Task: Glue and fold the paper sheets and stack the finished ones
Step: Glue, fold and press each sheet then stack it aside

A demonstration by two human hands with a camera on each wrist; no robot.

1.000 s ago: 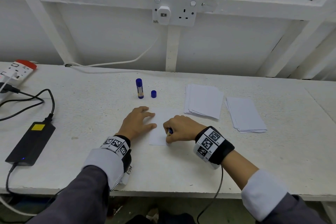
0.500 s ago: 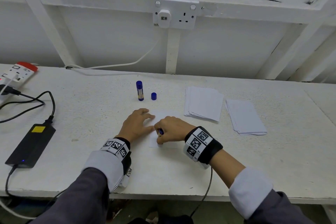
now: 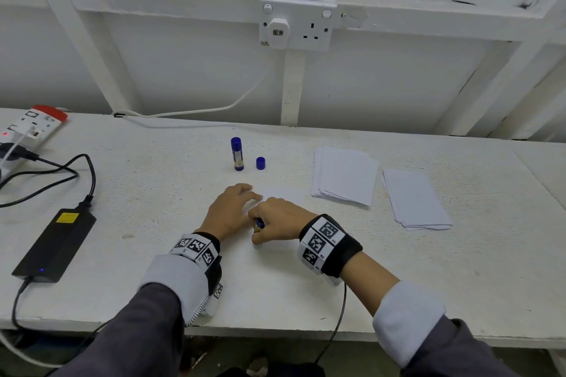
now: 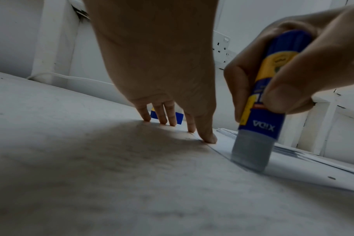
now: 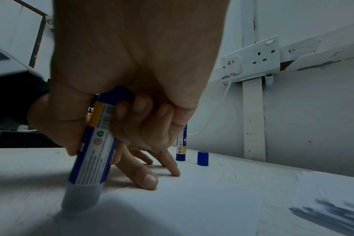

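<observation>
The right hand grips a glue stick labelled "XIDA", tip down on the paper sheet; it's slid left since a second ago. Left hand flat, fingertips pinning the sheet's edge. At 12 o'clock: spare glue stick and cap; paper stacks at 2 on the tabletop.

Blue and yellow against a white bench.

The glue stick is blue with a yellow band and a grey tip; the spare stick and loose cap are blue. Paper stacks and table are white. The wristbands carry black-and-white square patterns; the adapter is black with a yellow label.
</observation>
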